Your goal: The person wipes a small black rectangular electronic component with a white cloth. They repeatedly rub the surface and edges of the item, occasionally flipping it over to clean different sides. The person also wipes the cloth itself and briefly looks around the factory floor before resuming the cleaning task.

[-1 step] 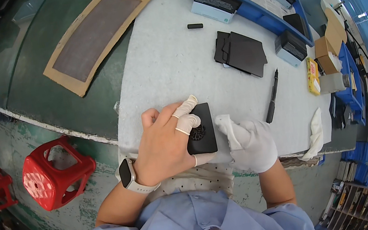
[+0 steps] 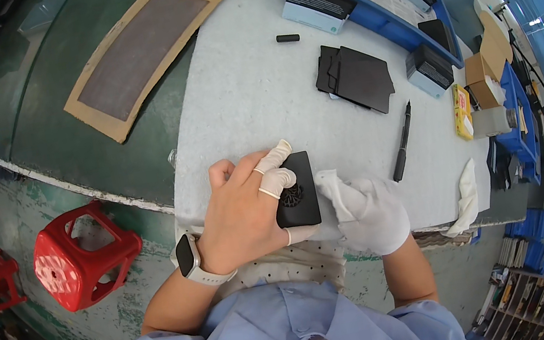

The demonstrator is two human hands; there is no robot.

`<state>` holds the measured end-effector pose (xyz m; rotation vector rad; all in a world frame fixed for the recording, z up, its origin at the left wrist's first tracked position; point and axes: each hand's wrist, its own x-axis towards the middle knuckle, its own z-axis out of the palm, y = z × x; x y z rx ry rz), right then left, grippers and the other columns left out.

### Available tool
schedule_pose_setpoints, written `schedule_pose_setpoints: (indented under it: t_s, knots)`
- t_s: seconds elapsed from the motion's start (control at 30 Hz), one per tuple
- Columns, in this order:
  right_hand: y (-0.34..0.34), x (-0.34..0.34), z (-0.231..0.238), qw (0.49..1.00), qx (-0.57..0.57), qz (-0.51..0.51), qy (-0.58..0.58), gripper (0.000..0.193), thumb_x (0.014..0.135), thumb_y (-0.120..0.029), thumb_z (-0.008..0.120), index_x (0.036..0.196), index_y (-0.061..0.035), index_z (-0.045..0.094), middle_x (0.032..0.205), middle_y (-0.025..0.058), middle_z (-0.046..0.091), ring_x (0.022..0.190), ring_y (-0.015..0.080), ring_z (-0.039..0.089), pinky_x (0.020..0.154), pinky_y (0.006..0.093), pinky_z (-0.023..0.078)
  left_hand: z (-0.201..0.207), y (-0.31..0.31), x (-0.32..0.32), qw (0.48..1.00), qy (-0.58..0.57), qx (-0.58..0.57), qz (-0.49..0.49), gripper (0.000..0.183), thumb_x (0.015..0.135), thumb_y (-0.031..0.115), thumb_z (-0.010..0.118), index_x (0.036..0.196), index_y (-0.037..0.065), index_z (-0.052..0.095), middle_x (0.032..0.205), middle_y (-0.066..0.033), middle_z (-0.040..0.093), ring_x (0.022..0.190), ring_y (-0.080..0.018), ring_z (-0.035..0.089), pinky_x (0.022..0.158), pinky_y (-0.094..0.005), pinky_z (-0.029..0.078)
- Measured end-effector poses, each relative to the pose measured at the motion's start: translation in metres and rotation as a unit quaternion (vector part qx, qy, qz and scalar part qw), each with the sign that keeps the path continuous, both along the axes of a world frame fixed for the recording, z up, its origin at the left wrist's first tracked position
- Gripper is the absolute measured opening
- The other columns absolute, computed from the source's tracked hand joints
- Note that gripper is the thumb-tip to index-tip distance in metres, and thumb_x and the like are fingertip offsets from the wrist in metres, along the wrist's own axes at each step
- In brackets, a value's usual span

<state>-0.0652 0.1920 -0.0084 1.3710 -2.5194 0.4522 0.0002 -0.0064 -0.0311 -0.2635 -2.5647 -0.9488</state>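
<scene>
My left hand [image 2: 239, 208], with pale cots over several fingertips, grips a flat black rectangular case [image 2: 306, 200] at the near edge of the table. An ornate raised pattern shows on its face, partly covered by my fingers. Just right of the case is my right hand [image 2: 371, 214] in a white cloth glove, its fingers curled together. Whether it pinches anything cannot be made out. A black pen [image 2: 403, 143] lies farther right, and its likely cap, a short black cylinder [image 2: 288, 38], lies at the far side. Beyond my hands rests a small pile of flat black pieces [image 2: 361, 78].
A blue bin [image 2: 366, 4] with boxes and black items stands at the far right, small boxes [image 2: 429, 71] beside it. A yellow packet [image 2: 462, 113] and a white glove [image 2: 467, 197] lie along the right edge. Left are a brown-framed board [image 2: 142, 54] and a red stool [image 2: 76, 255].
My gloved right hand has shifted slightly left, closer to the black case. My left hand keeps its grip in nearly the same place.
</scene>
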Motion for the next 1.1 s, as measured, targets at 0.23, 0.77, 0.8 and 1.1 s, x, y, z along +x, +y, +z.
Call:
schedule_pose_setpoints:
  t_s: [0.23, 0.77, 0.8, 1.1]
  knots:
    - [0.007, 0.006, -0.009, 0.999, -0.027, -0.004, 0.016, 0.023, 0.072, -0.013, 0.069, 0.095, -0.0111, 0.067, 0.058, -0.0005, 0.042, 0.050, 0.0160, 0.047, 0.043, 0.0303, 0.039, 0.003, -0.001, 0.000, 1.000, -0.009, -0.012, -0.003, 0.060, 0.055, 0.037, 0.084, 0.097, 0.004, 0.057, 0.125, -0.0147, 0.058, 0.107, -0.0256, 0.056, 0.085, -0.0419, 0.033]
    - [0.012, 0.014, -0.003, 1.000, -0.002, 0.023, 0.010, 0.022, 0.073, -0.010, 0.069, 0.094, -0.0106, 0.068, 0.062, -0.0019, 0.044, 0.055, 0.0150, 0.050, 0.046, 0.0289, 0.041, -0.002, 0.001, 0.000, 1.000, 0.006, -0.010, 0.008, 0.068, 0.046, 0.039, 0.089, 0.094, 0.013, 0.048, 0.130, -0.0097, 0.056, 0.107, -0.0270, 0.054, 0.084, -0.0408, 0.031]
    - [0.014, 0.013, -0.003, 0.999, -0.009, 0.030, 0.003, 0.022, 0.073, -0.010, 0.069, 0.094, -0.0109, 0.068, 0.062, -0.0019, 0.044, 0.055, 0.0150, 0.050, 0.046, 0.0289, 0.041, 0.000, 0.000, 0.000, 1.000, 0.003, -0.012, 0.006, 0.065, 0.049, 0.039, 0.087, 0.095, 0.010, 0.051, 0.128, -0.0110, 0.057, 0.107, -0.0265, 0.055, 0.084, -0.0412, 0.032]
    - [0.019, 0.019, 0.007, 0.996, 0.032, 0.033, -0.079, 0.031, 0.068, -0.006, 0.064, 0.099, -0.0106, 0.068, 0.063, 0.0006, 0.050, 0.054, 0.0199, 0.053, 0.048, 0.0337, 0.042, 0.003, -0.001, 0.001, 1.000, -0.002, -0.023, 0.002, 0.060, 0.056, 0.040, 0.084, 0.096, 0.006, 0.056, 0.124, -0.0137, 0.059, 0.108, -0.0255, 0.055, 0.085, -0.0426, 0.033]
